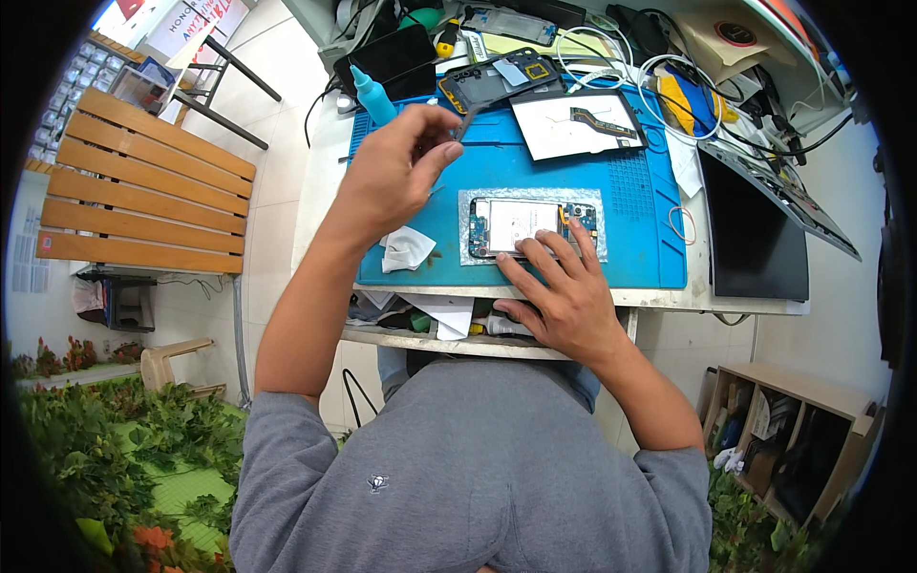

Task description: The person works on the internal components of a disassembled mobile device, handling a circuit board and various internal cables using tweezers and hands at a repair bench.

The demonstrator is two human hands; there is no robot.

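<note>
An opened smartphone [521,225] with a white battery and blue circuit boards lies on a clear bubble-wrap sheet [464,250] on the blue work mat [420,263]. My right hand [568,301] rests spread over its lower right part, fingertips touching the battery and the board by a yellow flex strip. Raised over the mat's left side, my left hand [396,172] pinches a small, thin, dark grey piece [466,124], whose kind I cannot make out. A crumpled white tissue [408,249] lies below that hand, and a light blue squeeze bottle [371,95] stands just beyond it.
Behind the phone lie a dark phone frame [497,78] and a white card [579,124] bearing a flex cable. Looped white cables [669,62] and tools crowd the back. A dark screen panel [755,239] sits at the right. An open drawer [458,342] juts out in front.
</note>
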